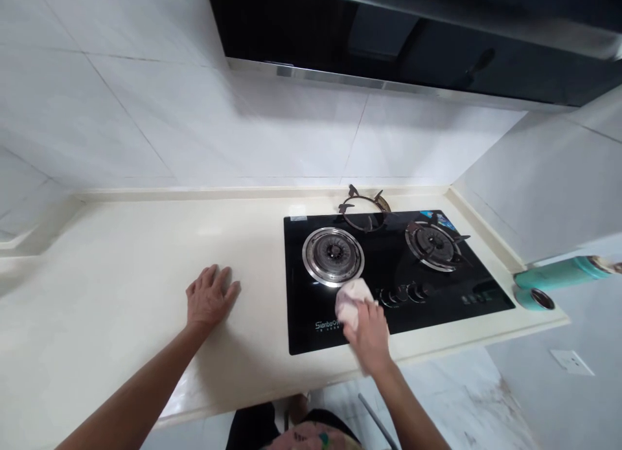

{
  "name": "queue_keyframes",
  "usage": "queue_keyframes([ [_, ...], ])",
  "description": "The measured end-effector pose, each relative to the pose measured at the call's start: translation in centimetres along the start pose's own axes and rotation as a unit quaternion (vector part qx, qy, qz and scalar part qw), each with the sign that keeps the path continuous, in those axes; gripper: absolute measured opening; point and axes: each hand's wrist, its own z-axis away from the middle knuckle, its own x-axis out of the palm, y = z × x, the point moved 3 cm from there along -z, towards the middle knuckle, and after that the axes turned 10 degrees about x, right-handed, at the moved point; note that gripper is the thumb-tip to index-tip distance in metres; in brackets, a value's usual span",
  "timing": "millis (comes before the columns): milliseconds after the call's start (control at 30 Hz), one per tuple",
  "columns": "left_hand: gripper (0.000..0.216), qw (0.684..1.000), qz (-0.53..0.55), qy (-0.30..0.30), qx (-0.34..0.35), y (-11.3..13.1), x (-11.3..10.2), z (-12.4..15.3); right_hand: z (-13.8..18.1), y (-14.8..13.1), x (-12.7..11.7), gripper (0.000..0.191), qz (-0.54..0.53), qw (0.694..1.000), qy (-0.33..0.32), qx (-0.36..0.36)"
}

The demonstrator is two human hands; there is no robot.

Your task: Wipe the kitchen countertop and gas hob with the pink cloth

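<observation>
My right hand (370, 333) is closed on a crumpled white cloth (350, 300) and presses it onto the black glass gas hob (389, 314), just in front of the left burner (333, 255). My left hand (208, 299) lies flat and open on the cream countertop (121, 294), left of the hob. The left burner has no pan support on it. A loose pan support (363, 210) sits behind it at the hob's rear edge. The right burner (434, 243) carries its own support. A row of knobs (403, 295) runs to the right of the cloth.
A black range hood (413, 42) hangs above the hob against white wall tiles. A teal bottle (564, 274) lies on its side at the counter's right end, with its teal cap (534, 298) beside it. The counter's front edge (291, 388) runs just below my hands.
</observation>
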Motion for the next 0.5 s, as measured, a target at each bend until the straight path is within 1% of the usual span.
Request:
queue_keyframes([
  [33, 0.056, 1.000, 0.001, 0.000, -0.001, 0.0, 0.0, 0.0, 2.3, 1.1, 0.2, 0.052, -0.037, 0.999, 0.000, -0.039],
  [67, 0.057, 1.000, 0.002, 0.000, -0.002, 0.0, 0.0, 0.0, 4.2, 2.7, 0.4, 0.051, -0.076, 0.996, -0.007, -0.052],
  [100, 0.057, 1.000, 0.003, -0.001, -0.004, 0.0, 0.0, 0.0, 5.7, 4.5, 0.4, 0.050, -0.114, 0.993, -0.010, -0.030],
  [133, 0.057, 1.000, 0.004, -0.001, -0.005, 0.0, 0.0, 0.0, 6.7, 6.6, 0.2, 0.051, -0.151, 0.988, -0.016, 0.011],
  [167, 0.057, 1.000, 0.007, -0.001, -0.005, 0.0, 0.0, 0.0, 7.2, 8.8, -0.2, 0.054, -0.182, 0.980, -0.018, 0.072],
  [233, 0.057, 1.000, 0.012, 0.000, -0.005, 0.1, -0.1, 0.0, 6.8, 12.7, -2.0, 0.068, -0.221, 0.954, -0.001, 0.203],
  [267, 0.056, 1.000, 0.012, 0.000, -0.006, 0.2, -0.1, 0.0, 6.0, 14.2, -3.4, 0.076, -0.224, 0.942, 0.024, 0.250],
  [300, 0.056, 1.000, 0.012, 0.001, -0.006, 0.2, -0.1, 0.0, 4.7, 15.2, -4.9, 0.083, -0.217, 0.936, 0.057, 0.273],
  [333, 0.055, 1.000, 0.011, 0.001, -0.007, 0.2, -0.1, 0.0, 3.0, 15.7, -6.5, 0.086, -0.202, 0.938, 0.094, 0.265],
  [367, 0.055, 1.000, 0.009, 0.002, -0.007, 0.2, -0.1, 0.0, 1.1, 15.8, -7.9, 0.086, -0.178, 0.947, 0.132, 0.232],
  [433, 0.054, 1.000, 0.007, 0.002, -0.007, 0.1, -0.1, 0.0, -3.2, 14.8, -10.0, 0.078, -0.107, 0.968, 0.187, 0.131],
  [467, 0.054, 1.000, 0.008, 0.002, -0.007, 0.1, -0.1, 0.0, -5.2, 14.2, -10.4, 0.075, -0.060, 0.975, 0.195, 0.093],
  [500, 0.054, 1.000, 0.011, 0.002, -0.006, 0.1, 0.0, 0.0, -7.1, 13.6, -10.3, 0.072, -0.007, 0.980, 0.182, 0.078],
])
